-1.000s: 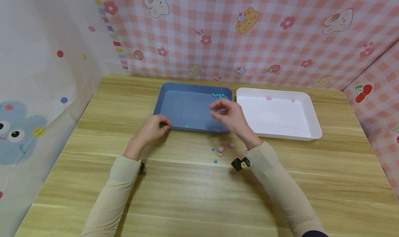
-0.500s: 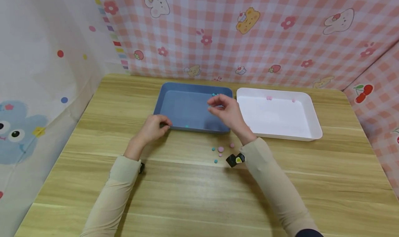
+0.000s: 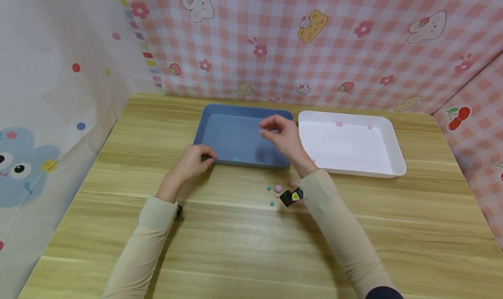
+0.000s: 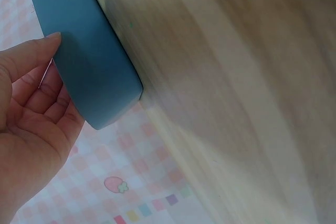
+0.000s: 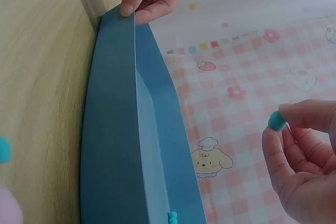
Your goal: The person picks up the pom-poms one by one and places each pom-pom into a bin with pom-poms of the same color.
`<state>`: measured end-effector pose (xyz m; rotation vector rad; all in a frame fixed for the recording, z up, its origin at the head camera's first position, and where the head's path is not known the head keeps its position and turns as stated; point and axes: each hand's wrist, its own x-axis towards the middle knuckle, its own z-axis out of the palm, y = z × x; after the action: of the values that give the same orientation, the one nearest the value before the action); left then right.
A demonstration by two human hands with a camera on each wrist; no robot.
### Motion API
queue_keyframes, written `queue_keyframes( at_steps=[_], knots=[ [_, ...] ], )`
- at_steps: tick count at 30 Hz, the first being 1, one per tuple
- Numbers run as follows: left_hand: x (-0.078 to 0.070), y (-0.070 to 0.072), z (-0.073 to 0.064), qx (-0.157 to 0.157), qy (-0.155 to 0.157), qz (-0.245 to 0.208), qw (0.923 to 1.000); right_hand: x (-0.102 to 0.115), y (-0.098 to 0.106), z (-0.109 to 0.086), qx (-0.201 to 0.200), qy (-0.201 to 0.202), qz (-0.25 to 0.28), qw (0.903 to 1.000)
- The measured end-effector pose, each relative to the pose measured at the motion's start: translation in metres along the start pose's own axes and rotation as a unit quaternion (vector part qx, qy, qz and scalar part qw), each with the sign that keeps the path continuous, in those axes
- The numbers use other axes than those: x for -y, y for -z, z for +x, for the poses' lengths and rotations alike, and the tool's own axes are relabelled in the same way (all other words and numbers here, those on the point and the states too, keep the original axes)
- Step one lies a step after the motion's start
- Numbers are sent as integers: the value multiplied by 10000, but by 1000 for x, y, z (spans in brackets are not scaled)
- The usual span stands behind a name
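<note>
My left hand point(image 3: 194, 161) grips the near left corner of a blue tray point(image 4: 94, 72), thumb on the outer wall and fingers over the rim. Above the right part of that tray, my right hand point(image 3: 284, 134) pinches a small teal ball point(image 5: 277, 121) between thumb and fingertip. Teal balls point(image 5: 172, 217) lie inside the tray in the right wrist view; in the head view my right hand covers that far right area. One more small teal spot point(image 3: 235, 159) shows at the tray's near wall.
A white tray point(image 3: 349, 173) stands right of the blue one, with a few pink balls point(image 3: 339, 124) in it. On the wooden table in front lie teal balls point(image 3: 272, 203) and pink balls point(image 3: 278, 188), partly covered by the black wrist camera point(image 3: 291, 197). A checked cloth point(image 3: 255, 37) hangs behind.
My right hand has shifted slightly left and away from me over the blue tray, now hiding the teal balls at its far right. The left hand stays on the rim.
</note>
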<state>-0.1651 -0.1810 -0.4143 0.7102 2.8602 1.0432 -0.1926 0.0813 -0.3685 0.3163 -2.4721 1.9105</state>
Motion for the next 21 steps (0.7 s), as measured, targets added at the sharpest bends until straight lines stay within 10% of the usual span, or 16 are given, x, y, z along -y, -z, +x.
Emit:
queue_keyframes(
  at_steps=[21],
  knots=[
    [0, -1, -1, 9, 114, 58, 9999, -11, -7, 16, -189, -459, 735, 9961]
  ],
)
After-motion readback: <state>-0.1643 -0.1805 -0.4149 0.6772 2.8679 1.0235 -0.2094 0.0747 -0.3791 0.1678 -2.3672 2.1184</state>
